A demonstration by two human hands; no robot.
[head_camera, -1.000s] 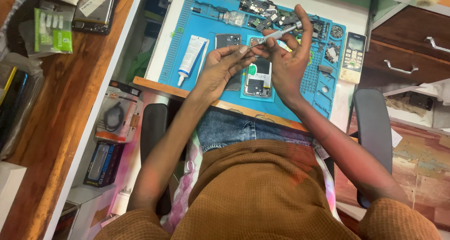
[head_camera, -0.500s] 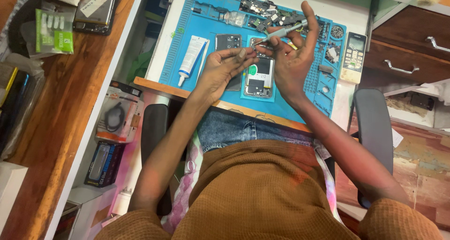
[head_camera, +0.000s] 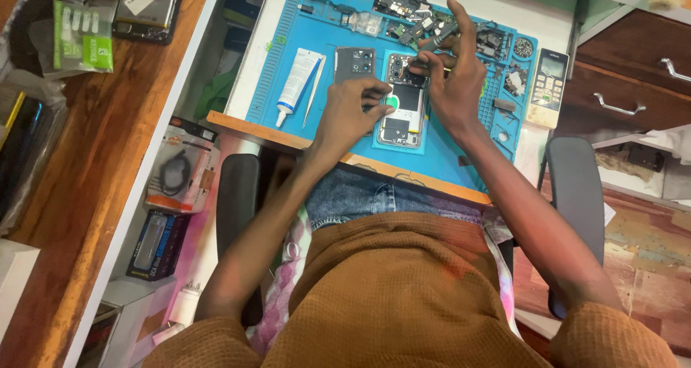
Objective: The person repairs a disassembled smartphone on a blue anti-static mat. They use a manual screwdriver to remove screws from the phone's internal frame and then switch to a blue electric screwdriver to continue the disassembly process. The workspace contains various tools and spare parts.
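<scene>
On the blue repair mat [head_camera: 288, 23] an opened smartphone [head_camera: 403, 109] lies back-up. The left hand [head_camera: 350, 112] presses its edge from nine o'clock; the right hand [head_camera: 453, 80], at one o'clock, pinches a screwdriver [head_camera: 439, 37]. A white glue tube [head_camera: 297, 80] and tweezers [head_camera: 314, 91] lie at nine o'clock.

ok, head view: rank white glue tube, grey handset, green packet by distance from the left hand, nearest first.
From the left hand:
1. White glue tube, just beside it on the blue mat.
2. Grey handset, past the right hand, at the mat's edge.
3. Green packet, on the wooden top.
</scene>
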